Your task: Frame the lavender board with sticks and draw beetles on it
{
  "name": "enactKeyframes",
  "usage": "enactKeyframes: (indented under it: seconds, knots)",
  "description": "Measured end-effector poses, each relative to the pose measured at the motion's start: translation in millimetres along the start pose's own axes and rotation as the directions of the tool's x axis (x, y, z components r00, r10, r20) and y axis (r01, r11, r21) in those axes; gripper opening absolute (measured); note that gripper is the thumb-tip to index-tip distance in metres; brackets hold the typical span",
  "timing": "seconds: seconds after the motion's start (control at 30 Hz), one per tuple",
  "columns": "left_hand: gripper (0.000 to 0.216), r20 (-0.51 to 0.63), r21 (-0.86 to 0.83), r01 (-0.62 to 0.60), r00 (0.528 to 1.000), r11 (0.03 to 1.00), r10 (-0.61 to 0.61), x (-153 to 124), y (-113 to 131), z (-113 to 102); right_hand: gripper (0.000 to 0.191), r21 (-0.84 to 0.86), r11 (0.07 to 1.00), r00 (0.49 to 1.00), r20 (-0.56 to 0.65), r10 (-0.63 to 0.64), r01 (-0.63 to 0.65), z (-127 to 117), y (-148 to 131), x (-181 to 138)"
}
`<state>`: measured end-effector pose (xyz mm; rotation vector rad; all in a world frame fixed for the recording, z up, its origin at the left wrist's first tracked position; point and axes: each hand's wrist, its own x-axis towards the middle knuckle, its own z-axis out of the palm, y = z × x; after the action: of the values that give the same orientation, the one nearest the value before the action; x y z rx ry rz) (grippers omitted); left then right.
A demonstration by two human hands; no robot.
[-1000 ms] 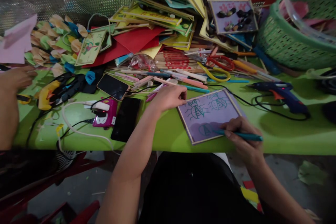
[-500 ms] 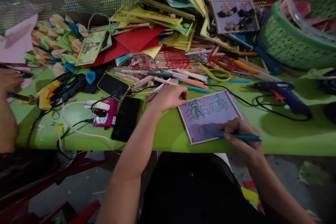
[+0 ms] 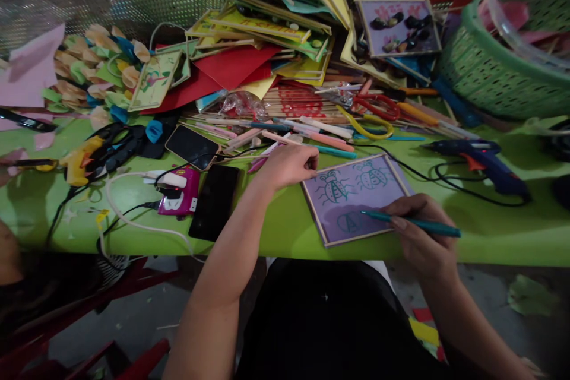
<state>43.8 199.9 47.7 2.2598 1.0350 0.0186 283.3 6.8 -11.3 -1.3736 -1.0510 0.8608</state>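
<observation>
A purple card point(image 3: 356, 196) with a wooden frame lies on the green table point(image 3: 285, 225) in front of me. Two beetles are drawn on its upper half and a small round shape below them. My right hand point(image 3: 421, 231) is closed around a teal pen point(image 3: 412, 222), whose tip hovers by the card's lower right part. My left hand point(image 3: 289, 165) rests with curled fingers at the card's upper left corner, pressing on it.
Two phones point(image 3: 214, 199) and a pink charger point(image 3: 178, 196) with white cable lie to the left. A blue glue gun point(image 3: 483, 160) lies right; behind it stands a green basket point(image 3: 499, 65). Pens, scissors point(image 3: 374, 110), sticks and stacked cards fill the back.
My right hand has drawn the pen to the right, off the small drawn shape. At the far left another person's hand has pulled back out of view.
</observation>
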Motion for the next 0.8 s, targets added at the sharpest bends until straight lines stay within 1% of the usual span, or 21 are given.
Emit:
enactKeyframes:
  seconds: [0.1, 0.23, 0.37, 0.43, 0.57, 0.67, 0.8]
  knots:
    - [0.008, 0.001, -0.001, -0.001, 1.0, 1.0, 0.001, -0.4, 1.4, -1.0, 0.014, -0.061, 0.998, 0.999, 0.039, -0.021, 0.023, -1.5, 0.3, 0.1]
    - [0.006, 0.004, -0.008, 0.0, 1.0, 1.0, 0.0, -0.8, 2.7, -1.7, 0.009, -0.151, 0.982, 0.985, 0.145, -0.095, 0.117, -1.4, -5.5, 3.8]
    - [0.008, 0.014, 0.0, 0.0, 1.0, 1.0, 0.0, -0.4, 2.6, -2.1, 0.003, -0.208, 0.963, 0.968, 0.218, -0.128, 0.174, -1.4, -11.7, 7.0]
    - [0.009, 0.017, 0.009, 0.006, 1.0, 1.0, -0.006, 0.1, 2.2, -2.1, 0.004, -0.218, 0.962, 0.965, 0.236, -0.113, 0.166, -1.7, -12.5, 6.8]
    - [0.007, 0.01, 0.021, 0.001, 1.0, 1.0, -0.001, 1.0, 1.4, -1.7, 0.01, -0.242, 0.965, 0.969, 0.243, -0.046, 0.106, -2.0, -11.7, 4.8]
    - [0.005, 0.008, 0.02, -0.008, 1.0, 1.0, 0.008, 0.8, 1.8, -1.5, 0.011, -0.256, 0.961, 0.964, 0.264, -0.036, 0.106, -1.1, -12.5, 4.9]
    - [0.007, 0.014, 0.008, 0.014, 1.0, 1.0, -0.014, 0.0, 2.9, -1.4, 0.011, -0.267, 0.958, 0.959, 0.281, -0.025, 0.103, 1.9, -15.3, 7.0]
